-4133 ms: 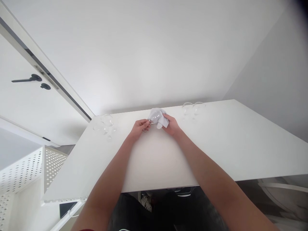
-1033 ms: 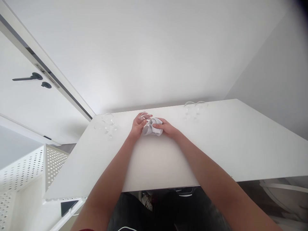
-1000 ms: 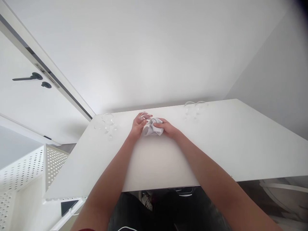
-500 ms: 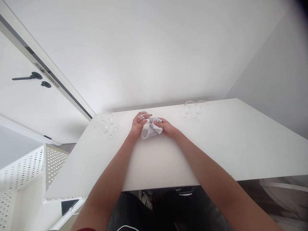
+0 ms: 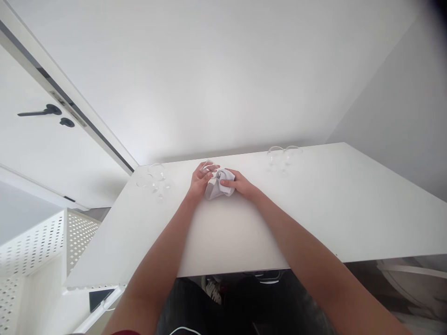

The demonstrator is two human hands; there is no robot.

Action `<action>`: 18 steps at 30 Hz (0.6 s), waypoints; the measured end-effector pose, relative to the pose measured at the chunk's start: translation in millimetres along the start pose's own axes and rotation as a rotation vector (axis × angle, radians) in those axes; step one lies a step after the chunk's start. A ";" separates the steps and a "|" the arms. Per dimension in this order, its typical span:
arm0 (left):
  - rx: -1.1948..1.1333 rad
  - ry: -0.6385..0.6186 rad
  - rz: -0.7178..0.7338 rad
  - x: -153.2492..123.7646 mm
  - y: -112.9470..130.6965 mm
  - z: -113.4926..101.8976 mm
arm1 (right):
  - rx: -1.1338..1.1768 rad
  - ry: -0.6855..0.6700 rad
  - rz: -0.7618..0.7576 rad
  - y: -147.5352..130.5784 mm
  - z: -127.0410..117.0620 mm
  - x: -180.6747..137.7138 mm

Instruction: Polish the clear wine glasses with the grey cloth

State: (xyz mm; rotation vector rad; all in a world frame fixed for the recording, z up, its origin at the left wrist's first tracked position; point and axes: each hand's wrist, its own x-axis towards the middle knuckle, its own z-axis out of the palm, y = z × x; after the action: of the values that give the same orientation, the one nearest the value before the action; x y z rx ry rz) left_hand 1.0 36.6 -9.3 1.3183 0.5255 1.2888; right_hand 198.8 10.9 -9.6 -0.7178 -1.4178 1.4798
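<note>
Over the middle of the white table [image 5: 230, 232], my left hand [image 5: 200, 180] is closed around the bowl of a clear wine glass [image 5: 210, 168], which lies tilted on its side. My right hand [image 5: 240, 183] grips a pale grey cloth [image 5: 224, 182] bunched around the other end of the glass. The cloth hides the foot and most of the stem, and a loose fold of it hangs toward my left wrist.
Clear stemmed glasses [image 5: 157, 173] stand on the left of the table. Two more clear glasses [image 5: 287, 158] stand near the back edge, right of my hands. A wall rises behind the table. A door with a black handle [image 5: 52, 110] is at the far left.
My right hand has turned a little with the cloth, and its thumb has shifted left and down on it. My left hand keeps its hold on the glass, almost unmoved.
</note>
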 end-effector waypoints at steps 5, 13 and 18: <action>0.005 -0.006 0.001 -0.5 -0.1 0.1 | 0.061 0.040 0.013 1.1 -0.3 0.5; 0.031 -0.018 0.012 -0.5 -0.6 -1.3 | 0.067 -0.067 0.046 -1.6 -0.5 -2.2; 0.023 0.037 -0.017 1.1 -1.0 -2.6 | 0.053 0.126 -0.017 6.3 -2.5 4.5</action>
State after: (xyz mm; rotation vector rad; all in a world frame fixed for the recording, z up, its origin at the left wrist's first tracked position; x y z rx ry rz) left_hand -0.7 38.8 -10.5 1.3081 0.5778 1.2989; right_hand 197.8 16.6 -15.3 -0.7516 -1.2819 1.4284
